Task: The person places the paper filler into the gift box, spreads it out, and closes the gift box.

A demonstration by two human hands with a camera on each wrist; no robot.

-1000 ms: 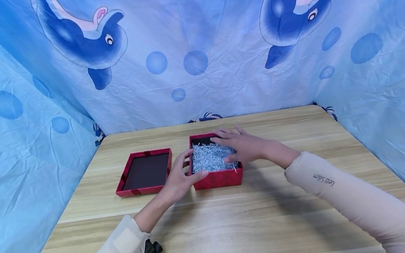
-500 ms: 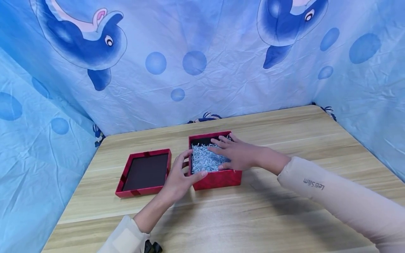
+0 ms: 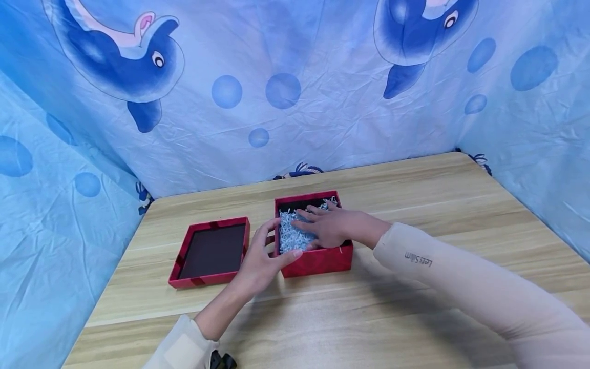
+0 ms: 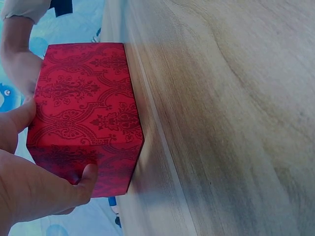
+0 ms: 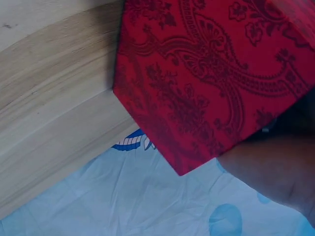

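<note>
A red patterned gift box [image 3: 318, 261] stands without its lid on the wooden table, its dark inside partly filled with pale blue shredded paper [image 3: 292, 236]. My left hand [image 3: 259, 261] holds the box at its near left corner, thumb at the front rim and fingers along the left side. The left wrist view shows these fingers [image 4: 86, 182] against the patterned side. Inside the rim, my right hand [image 3: 324, 225] rests flat over the shredded paper with its fingers spread. It covers much of the paper's right half. The right wrist view shows mainly the box's outer wall [image 5: 206, 83].
Left of the box lies its red lid [image 3: 214, 251], dark inside facing up. The wooden table [image 3: 369, 318] extends toward me and to the right. Blue cloth [image 3: 332, 128] printed with dolphins hangs behind it and along both sides.
My right hand has moved left and toward me across the shredded paper, uncovering some paper at the far right corner. My left hand and the lid have stayed in place.
</note>
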